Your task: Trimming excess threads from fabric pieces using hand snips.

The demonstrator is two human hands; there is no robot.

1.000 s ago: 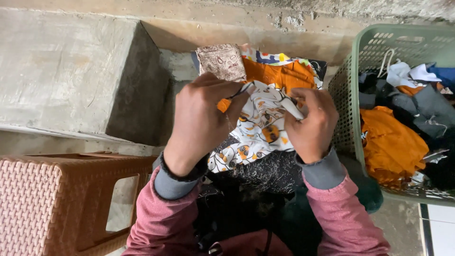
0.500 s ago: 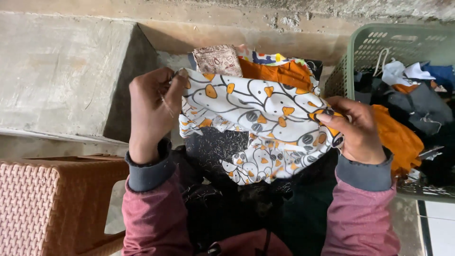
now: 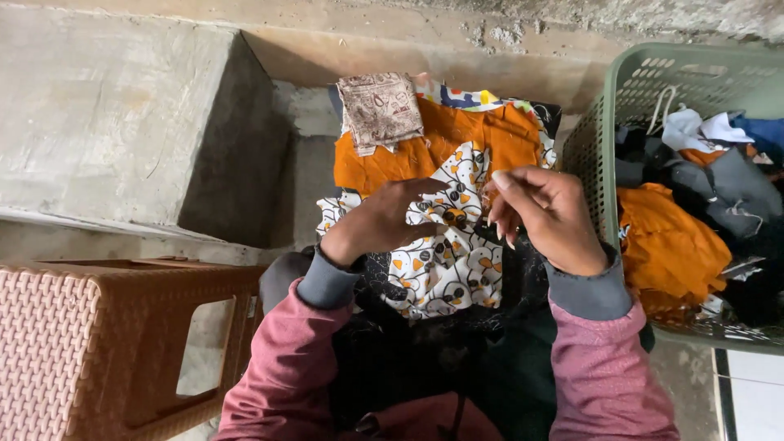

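A: While the left hand [image 3: 384, 219] lies flat with fingers pressed on the white cotton cloth printed with orange leaves and black vines [image 3: 445, 261], what is the right hand [image 3: 545, 219] doing?

B: Its fingertips are drawn together, pinching what looks like a fine thread or a fold of that cloth; I cannot tell which. The cloth rests on the lap, under both hands.

A: What might go wrong?

B: Beyond the left hand's fingers sits a loose stack: a folded orange fabric piece [image 3: 441, 147] with a small beige patterned square [image 3: 380, 109] on top. A tug could drag it askew. Right of the right hand, the green plastic laundry basket [image 3: 645, 90] stands close enough for an elbow to bump.
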